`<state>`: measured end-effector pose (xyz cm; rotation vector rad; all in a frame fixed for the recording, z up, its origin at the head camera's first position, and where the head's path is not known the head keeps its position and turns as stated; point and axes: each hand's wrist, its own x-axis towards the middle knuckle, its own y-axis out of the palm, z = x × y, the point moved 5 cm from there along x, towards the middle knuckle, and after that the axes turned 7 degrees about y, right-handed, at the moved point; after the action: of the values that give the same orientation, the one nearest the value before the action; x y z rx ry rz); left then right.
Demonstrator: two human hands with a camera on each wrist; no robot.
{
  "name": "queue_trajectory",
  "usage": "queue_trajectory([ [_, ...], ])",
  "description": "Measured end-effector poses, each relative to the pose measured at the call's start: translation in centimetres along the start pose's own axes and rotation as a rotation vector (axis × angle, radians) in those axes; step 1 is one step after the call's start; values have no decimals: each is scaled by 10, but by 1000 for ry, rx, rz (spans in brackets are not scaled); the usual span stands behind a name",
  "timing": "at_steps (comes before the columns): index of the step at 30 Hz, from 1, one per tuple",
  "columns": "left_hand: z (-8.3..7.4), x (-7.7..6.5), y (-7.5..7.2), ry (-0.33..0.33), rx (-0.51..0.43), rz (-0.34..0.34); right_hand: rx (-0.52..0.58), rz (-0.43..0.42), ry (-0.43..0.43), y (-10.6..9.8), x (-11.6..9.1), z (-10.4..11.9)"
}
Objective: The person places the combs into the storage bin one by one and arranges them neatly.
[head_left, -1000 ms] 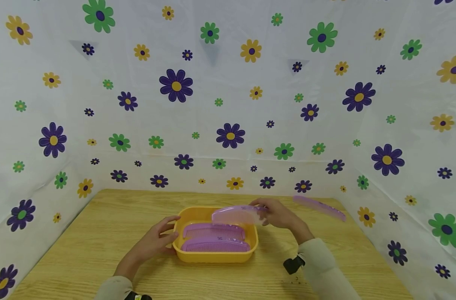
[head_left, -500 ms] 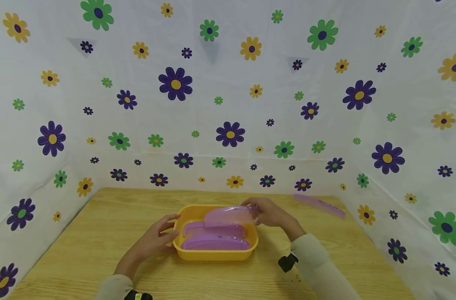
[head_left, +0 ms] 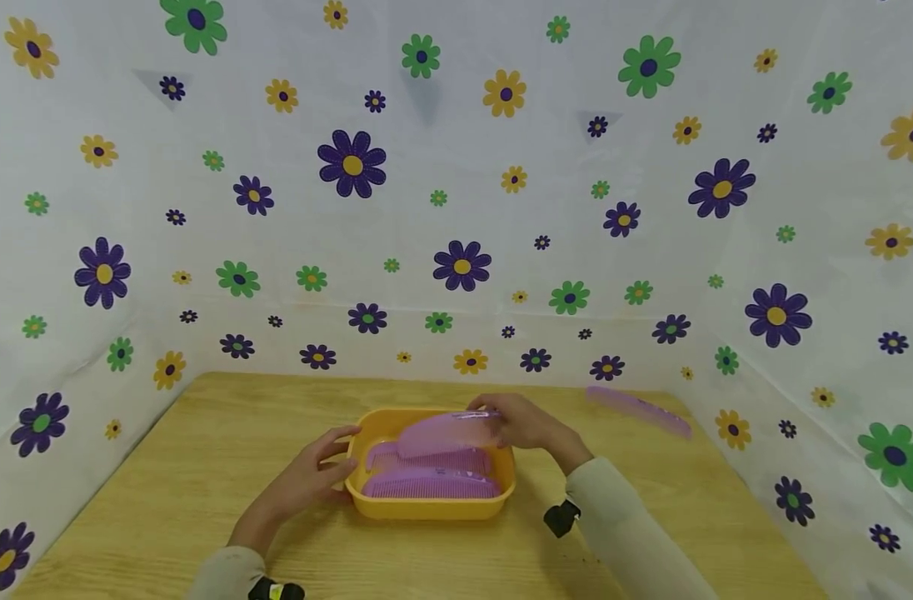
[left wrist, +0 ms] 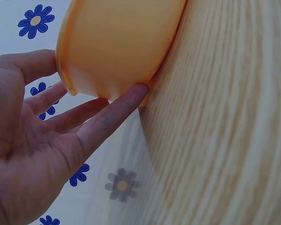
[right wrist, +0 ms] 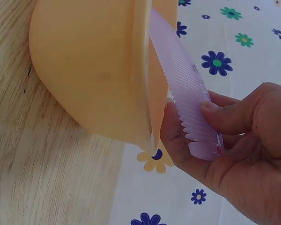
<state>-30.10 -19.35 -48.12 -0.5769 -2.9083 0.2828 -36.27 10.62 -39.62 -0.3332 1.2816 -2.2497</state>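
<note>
A pale purple comb [head_left: 441,435] is pinched by my right hand [head_left: 527,423] at one end, its other end reaching in over the yellow tub [head_left: 430,510]. In the right wrist view the thumb presses the comb [right wrist: 185,82] near its end, with the fingers beneath and the teeth facing the tub's rim. Two more purple combs lie side by side inside the tub, the nearer comb [head_left: 430,485] along the front wall. My left hand [head_left: 310,473] touches the tub's left end. Its fingers are spread and fairly straight against the wall in the left wrist view.
Another purple comb [head_left: 640,411] lies on the wood-grain table [head_left: 202,467] at the back right. White sheeting [head_left: 456,208] printed with flowers stands behind the table and along both sides.
My right hand has moved left with its comb, bringing the comb further over the tub. The left hand stays at the tub's left end.
</note>
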Motion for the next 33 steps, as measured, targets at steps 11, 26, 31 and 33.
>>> queue_trajectory([
  [11,0,0,-2,-3,19,-2,-12,42,-22,5,8,13],
  [26,-1,2,-2,7,21,6,-22,110,34,8,18,19],
  [31,-1,2,-2,5,24,5,-41,123,46,8,21,19],
  [33,-1,2,-2,4,24,5,-47,120,39,8,21,20],
])
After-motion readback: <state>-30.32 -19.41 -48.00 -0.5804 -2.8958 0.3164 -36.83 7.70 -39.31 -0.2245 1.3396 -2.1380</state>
